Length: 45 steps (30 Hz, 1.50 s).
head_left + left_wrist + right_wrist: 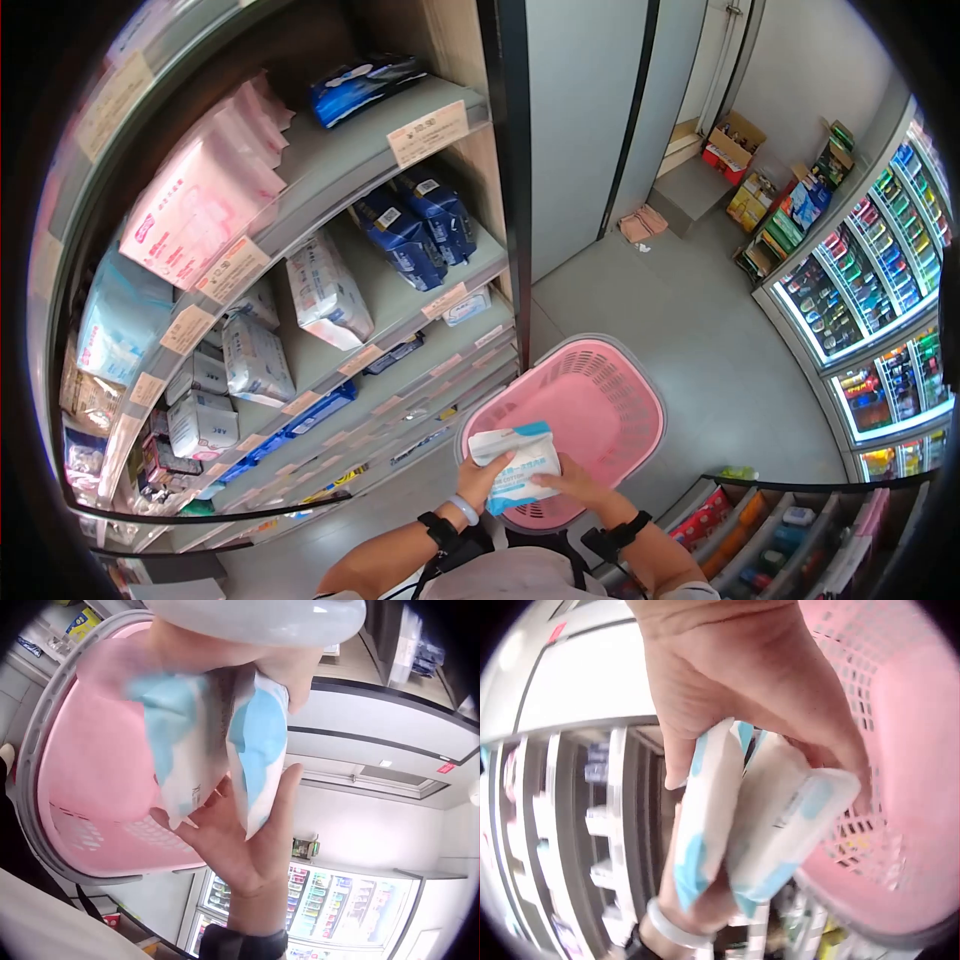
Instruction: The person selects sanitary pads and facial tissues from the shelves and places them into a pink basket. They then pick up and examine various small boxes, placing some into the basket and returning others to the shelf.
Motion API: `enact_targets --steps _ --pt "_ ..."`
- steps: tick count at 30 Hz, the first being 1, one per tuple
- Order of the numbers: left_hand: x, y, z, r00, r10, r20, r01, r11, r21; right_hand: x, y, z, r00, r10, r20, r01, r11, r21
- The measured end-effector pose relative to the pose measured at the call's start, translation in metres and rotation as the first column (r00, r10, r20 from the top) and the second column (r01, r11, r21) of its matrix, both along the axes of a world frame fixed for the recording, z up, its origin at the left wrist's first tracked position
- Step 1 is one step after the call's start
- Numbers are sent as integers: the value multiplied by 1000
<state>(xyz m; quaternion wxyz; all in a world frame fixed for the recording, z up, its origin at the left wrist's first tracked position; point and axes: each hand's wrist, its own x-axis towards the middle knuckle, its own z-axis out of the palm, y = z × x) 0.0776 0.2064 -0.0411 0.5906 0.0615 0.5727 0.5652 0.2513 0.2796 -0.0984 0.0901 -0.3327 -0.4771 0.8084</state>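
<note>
Two soft white-and-blue plastic packs (520, 468) with printed lettering are held side by side in front of the body. My left hand (480, 482) grips one end of them, thumb over the front. From the other end my right hand (574, 482) holds them too, thumb on one side and fingers on the other. Both wrist views show a narrow gap between the first pack (709, 810) and the second pack (784, 836). Below and beyond the hands stands a pink laundry-style basket (650, 400) with a grey rim.
Shelves (400, 270) of wrapped packs with price tags rise on the left. A low shelf rack (770, 540) lies at lower right. Lit drink fridges (870, 270) and cardboard boxes (735, 145) line the far right. Grey floor (730, 330) runs between.
</note>
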Motion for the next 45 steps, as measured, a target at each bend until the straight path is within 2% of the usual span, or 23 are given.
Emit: enact_targets --steps 1,3,7,8,9,10,11,13,15,16,18,19,21,25,27,30,33,37,39,40,42,43,45 --pt "2 2 -1 1000 -21 6 21 998 -54 -1 5 16 1000 -9 5 9 1000 0" --pt "5 6 -5 999 -52 -2 52 998 -37 -2 14 45 996 -62 -69 43 969 -243" --pt "2 12 -25 984 -177 -4 177 984 -16 -5 24 32 998 -17 -68 0 970 -245" --pt "-1 10 -38 983 -183 -4 183 983 -18 -5 31 25 1000 -20 8 21 959 -282" --pt "-4 4 -55 977 -176 -117 163 980 -114 -4 39 14 996 -18 84 45 946 -320" --pt "-9 1 -66 957 -179 -229 132 969 -207 -2 50 -9 994 -65 93 83 974 -210" --pt "-16 -1 -59 955 -188 -228 138 967 -215 1 64 -42 989 -113 97 123 987 -99" --pt "-29 -6 -30 966 -137 -218 106 983 -149 13 103 -106 902 -217 373 119 956 269" --pt "-46 -21 -35 965 -142 -221 104 980 -172 14 130 -119 649 -390 654 -139 784 605" --pt "-52 -30 -38 965 -138 -223 96 977 -190 14 141 -129 648 -385 658 -133 793 595" --pt "-62 -48 -43 962 -134 -238 78 970 -231 11 154 -152 380 -478 792 -391 693 606" --pt "-66 -55 -46 960 -119 -252 52 965 -256 8 156 -155 378 -463 801 -389 706 592" --pt "-72 -71 -52 968 -91 -234 14 950 -311 8 153 -156 309 -489 816 -506 642 576" --pt "-74 -93 -57 978 -26 -208 -56 925 -376 3 146 -140 334 -475 814 -539 612 579" --pt "-77 -97 -55 981 -4 -194 -73 918 -391 -6 138 -131 294 -629 720 -699 373 611" --pt "-78 -97 -49 982 -2 -187 -66 930 -362 -14 140 -133 293 -689 663 -719 298 627" --pt "-79 -97 -49 980 5 -201 -77 933 -352 -18 142 -126 216 -639 738 -790 329 516" --pt "-78 -94 -40 977 16 -214 -87 941 -327 -20 143 -116 240 -630 738 -765 346 543" --pt "-77 -93 -36 976 10 -218 -81 944 -321 -20 140 -92 374 -576 726 -640 406 652" --pt "-78 -94 -37 978 11 -208 -78 945 -317 -24 136 -80 376 -581 722 -638 403 656" --pt "-79 -96 -37 979 18 -203 -80 949 -305 -37 126 -58 652 -639 407 -369 201 907" --pt "-79 -98 -36 980 18 -197 -78 951 -300 -46 122 -45 655 -640 402 -366 196 910" --pt "-79 -103 -36 981 18 -194 -75 954 -290 -71 112 -20 902 -426 72 -25 114 993"
